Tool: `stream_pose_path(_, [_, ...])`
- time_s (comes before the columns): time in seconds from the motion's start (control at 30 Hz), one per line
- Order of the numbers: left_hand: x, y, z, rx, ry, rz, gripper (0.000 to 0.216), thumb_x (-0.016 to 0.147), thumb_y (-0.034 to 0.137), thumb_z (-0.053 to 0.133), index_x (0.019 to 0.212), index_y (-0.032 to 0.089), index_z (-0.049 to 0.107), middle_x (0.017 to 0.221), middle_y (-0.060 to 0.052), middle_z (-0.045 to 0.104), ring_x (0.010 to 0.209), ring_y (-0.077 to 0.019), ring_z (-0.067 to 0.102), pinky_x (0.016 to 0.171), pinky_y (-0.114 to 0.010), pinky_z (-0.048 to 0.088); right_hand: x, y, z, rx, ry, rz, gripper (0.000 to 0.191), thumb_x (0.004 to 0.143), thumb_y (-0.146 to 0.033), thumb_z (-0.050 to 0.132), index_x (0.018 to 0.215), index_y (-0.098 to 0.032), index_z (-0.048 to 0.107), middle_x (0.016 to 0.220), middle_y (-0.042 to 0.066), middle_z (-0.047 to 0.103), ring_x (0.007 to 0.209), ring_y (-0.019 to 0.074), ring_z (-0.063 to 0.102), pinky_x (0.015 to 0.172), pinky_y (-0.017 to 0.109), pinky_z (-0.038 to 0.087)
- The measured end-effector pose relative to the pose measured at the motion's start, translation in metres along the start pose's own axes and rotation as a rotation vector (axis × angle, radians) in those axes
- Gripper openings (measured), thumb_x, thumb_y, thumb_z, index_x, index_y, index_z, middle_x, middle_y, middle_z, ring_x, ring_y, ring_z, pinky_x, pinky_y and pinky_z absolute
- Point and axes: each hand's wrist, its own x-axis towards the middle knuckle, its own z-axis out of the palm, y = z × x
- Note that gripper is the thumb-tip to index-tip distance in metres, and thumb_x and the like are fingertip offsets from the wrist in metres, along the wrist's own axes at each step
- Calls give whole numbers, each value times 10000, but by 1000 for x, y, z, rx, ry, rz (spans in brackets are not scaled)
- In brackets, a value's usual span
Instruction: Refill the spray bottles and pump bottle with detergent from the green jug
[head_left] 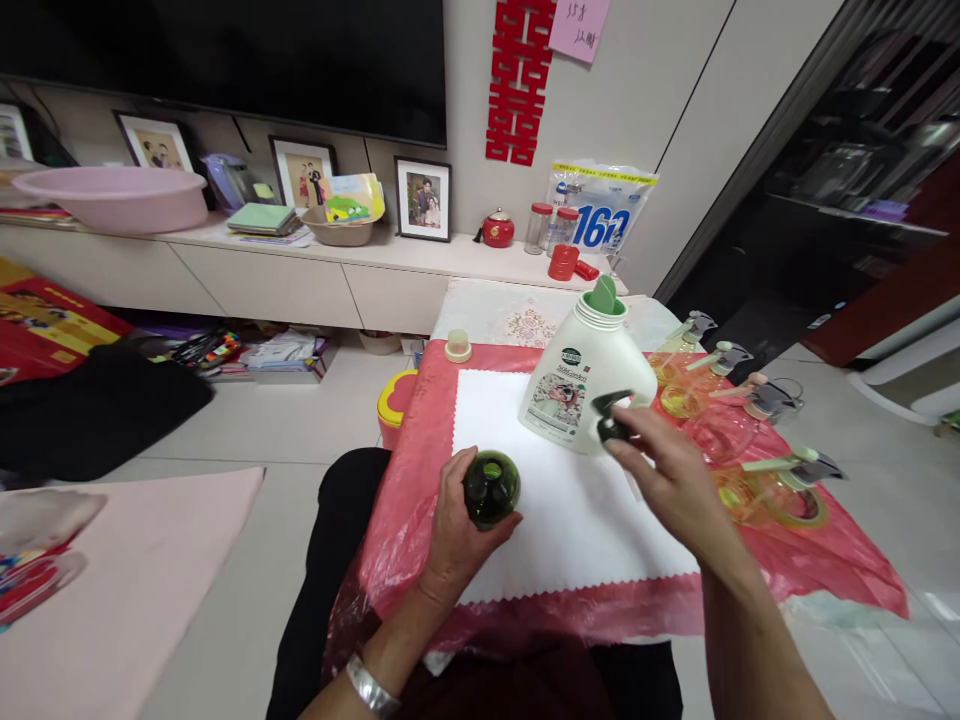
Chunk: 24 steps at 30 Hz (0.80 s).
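Note:
My left hand is wrapped round a dark green, rounded bottle, whose open mouth faces up. In my right hand, a dark green pump head is pinched between thumb and fingers, apart from the bottle. Just behind the pump head stands a large white detergent jug, uncapped, with a green spout at its mouth. Its label carries a floral picture. A pale cap rests on the red table cover to the jug's left. Beneath both hands lies a white scalloped mat.
Several clear orange bottles with pump heads line the table's right side, near a roll of tape. Red plastic covers the table. Behind it, a low cabinet holds photo frames, jars and a pink basin.

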Motion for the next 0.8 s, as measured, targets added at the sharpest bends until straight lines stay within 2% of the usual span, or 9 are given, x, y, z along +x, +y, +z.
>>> stream_pose_path(0.07, [0, 0, 0, 2, 0, -5, 832, 757, 488, 793, 1416, 191, 383, 1324, -163, 520, 1243, -333, 541, 1053, -552, 489, -11, 20, 9, -182, -205, 19, 299, 921, -260, 566, 1201, -229, 665, 1094, 75, 686, 976, 214, 648, 860, 380, 521])
stream_pose_path(0.13, [0, 0, 0, -1, 1, -3, 833, 758, 501, 789, 1416, 188, 385, 1314, -162, 521, 1236, -329, 546, 1050, -546, 494, -24, 37, 23, -273, -328, 67, 335, 914, -212, 495, 1201, -227, 667, 1060, 84, 682, 967, 231, 644, 839, 394, 521])
stream_pose_path(0.27, [-1, -1, 1, -13, 12, 2, 828, 768, 513, 776, 1422, 194, 381, 1308, -157, 521, 1239, -325, 552, 1052, -540, 495, -43, 58, 40, -293, -342, 96, 312, 841, -200, 542, 1089, -238, 727, 970, 80, 706, 942, 273, 645, 824, 438, 519])
stream_pose_path(0.4, [-1, -1, 1, -6, 16, -5, 826, 761, 492, 783, 1422, 197, 385, 1311, -157, 527, 1242, -330, 555, 1047, -540, 501, -39, 66, 24, -252, -181, 114, 233, 851, -366, 622, 1017, -243, 730, 995, 57, 729, 928, 239, 670, 846, 398, 540])
stream_pose_path(0.5, [-1, 0, 1, -7, 15, -7, 822, 756, 469, 789, 1421, 204, 384, 1309, -154, 530, 1236, -332, 564, 1033, -539, 513, -25, 69, 2, -263, 125, 176, 343, 908, -493, 555, 998, -194, 697, 1026, 100, 706, 874, 223, 667, 826, 403, 548])
stream_pose_path(0.6, [-1, -1, 2, -6, 23, 3, 815, 763, 471, 780, 1420, 206, 377, 1313, -156, 526, 1238, -334, 562, 1033, -544, 512, -6, 77, -13, -206, 405, 260, 440, 864, -518, 615, 1135, -175, 665, 1173, 139, 664, 984, 248, 653, 928, 467, 516])
stream_pose_path(0.63, [-1, -1, 2, -6, 25, 6, 814, 767, 475, 775, 1421, 205, 374, 1314, -158, 525, 1241, -334, 560, 1035, -545, 510, 0, 81, -14, -135, 437, 288, 483, 821, -505, 666, 1179, -181, 658, 1220, 138, 654, 1037, 257, 644, 969, 478, 497])
stream_pose_path(0.7, [-2, -2, 3, -9, 25, 10, 811, 774, 484, 765, 1423, 201, 371, 1312, -160, 525, 1246, -335, 555, 1038, -546, 507, 12, 89, -10, 35, 401, 336, 527, 728, -463, 742, 1176, -193, 675, 1222, 118, 673, 1070, 263, 645, 988, 468, 492])
stream_pose_path(0.8, [-2, -3, 4, -14, 23, 6, 813, 773, 485, 761, 1424, 196, 369, 1312, -163, 521, 1245, -336, 553, 1039, -549, 506, 25, 101, 6, 169, 293, 372, 446, 650, -426, 768, 1016, -176, 711, 1010, 86, 738, 889, 238, 678, 837, 409, 543])
